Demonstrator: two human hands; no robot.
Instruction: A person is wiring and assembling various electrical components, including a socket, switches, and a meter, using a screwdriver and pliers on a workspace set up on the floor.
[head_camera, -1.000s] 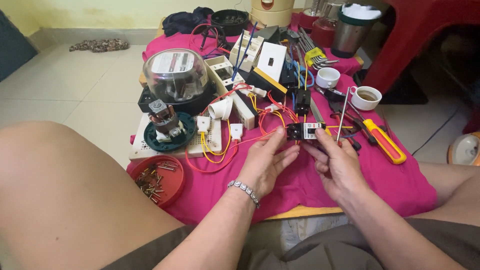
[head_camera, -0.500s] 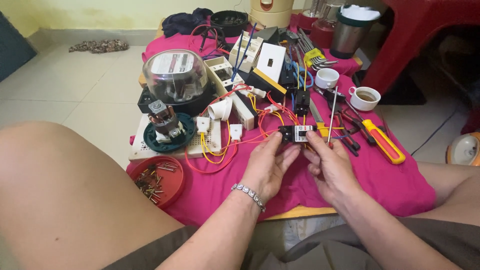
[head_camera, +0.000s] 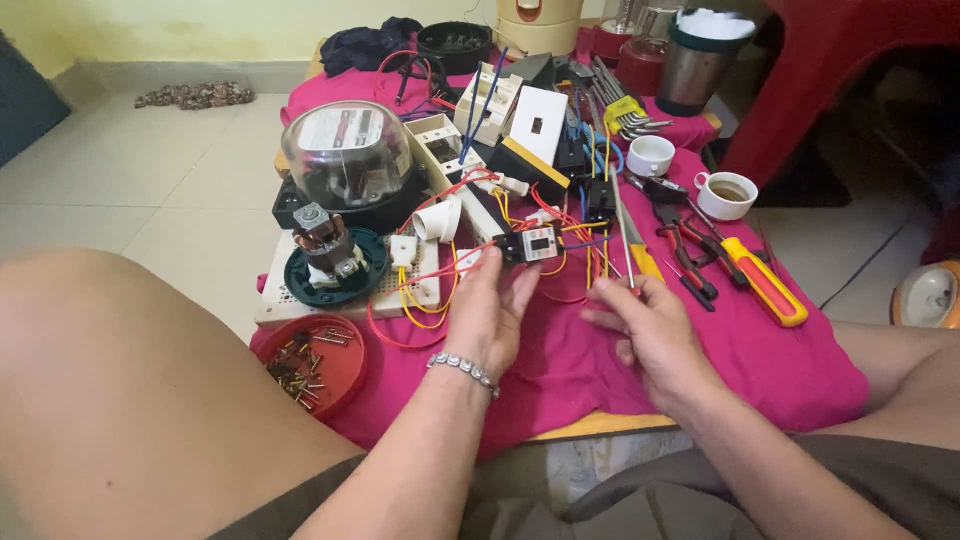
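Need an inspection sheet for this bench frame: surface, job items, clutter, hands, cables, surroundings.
Surface: low table under a pink cloth, crowded.
Job's things: small black module with red and yellow leads, at the left hand's fingertips.
Clutter: glass-domed meter, perforated board, red lid of screws, yellow-handled screwdriver, two white cups, hex keys.
Grippers: left hand touches the module; right hand open beside it, holding nothing.
Cables: loose red and yellow wires across board and cloth.
Surroundings: tiled floor, red stool.
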